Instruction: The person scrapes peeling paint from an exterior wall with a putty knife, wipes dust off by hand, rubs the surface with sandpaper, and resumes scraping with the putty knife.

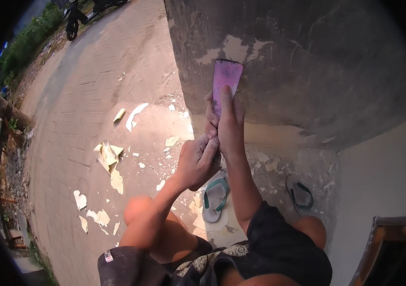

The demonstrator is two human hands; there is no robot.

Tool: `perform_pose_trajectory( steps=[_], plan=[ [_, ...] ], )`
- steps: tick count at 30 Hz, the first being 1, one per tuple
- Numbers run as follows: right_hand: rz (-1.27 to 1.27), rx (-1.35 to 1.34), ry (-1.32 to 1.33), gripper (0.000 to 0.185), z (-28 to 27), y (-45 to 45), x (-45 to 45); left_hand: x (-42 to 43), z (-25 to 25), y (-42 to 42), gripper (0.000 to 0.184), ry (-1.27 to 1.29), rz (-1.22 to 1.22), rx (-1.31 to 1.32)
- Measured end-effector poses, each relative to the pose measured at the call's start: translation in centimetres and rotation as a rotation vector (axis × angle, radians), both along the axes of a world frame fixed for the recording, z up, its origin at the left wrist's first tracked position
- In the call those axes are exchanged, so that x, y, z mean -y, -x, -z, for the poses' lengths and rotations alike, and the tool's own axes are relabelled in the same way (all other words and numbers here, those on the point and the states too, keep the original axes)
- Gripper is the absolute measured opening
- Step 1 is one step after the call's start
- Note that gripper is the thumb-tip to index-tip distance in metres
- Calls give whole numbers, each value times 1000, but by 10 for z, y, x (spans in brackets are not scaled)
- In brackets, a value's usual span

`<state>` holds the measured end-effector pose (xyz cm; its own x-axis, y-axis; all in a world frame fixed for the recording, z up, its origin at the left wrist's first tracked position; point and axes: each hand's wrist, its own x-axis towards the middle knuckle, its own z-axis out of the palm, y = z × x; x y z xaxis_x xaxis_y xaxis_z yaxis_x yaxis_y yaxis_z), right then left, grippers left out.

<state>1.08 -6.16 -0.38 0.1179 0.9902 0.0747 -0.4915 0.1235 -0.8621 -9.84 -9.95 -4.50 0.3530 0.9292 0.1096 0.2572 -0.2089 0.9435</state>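
Note:
A flat purple scraper (227,74) points up at the dark wall (298,71), its wide edge at the lower side of a patch of peeled paint (235,47). My right hand (229,121) is closed round it, thumb lying along its face. Just below, my left hand (199,159) is closed against the lower end of the grip, touching my right hand. My fingers hide most of the handle, and both hands look dusty.
Paint flakes (99,218) and a crumpled peeled sheet (107,155) litter the paved ground (76,119). Two flip-flops, one left (216,200) and one right (299,193), lie near my knees. A wooden frame (372,243) stands lower right; a motorbike (73,21) is far off.

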Motion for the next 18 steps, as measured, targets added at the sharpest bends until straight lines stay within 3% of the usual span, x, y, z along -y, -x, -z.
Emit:
perform_pose_trajectory(
  steps=[16,18],
  plan=[
    [-27,-14,28,45,2,-5,1,1,15,-5,33,31,23,73],
    [-27,-2,-5,46,-3,-5,-1,-1,14,-13,30,-24,-35,203]
  ],
)
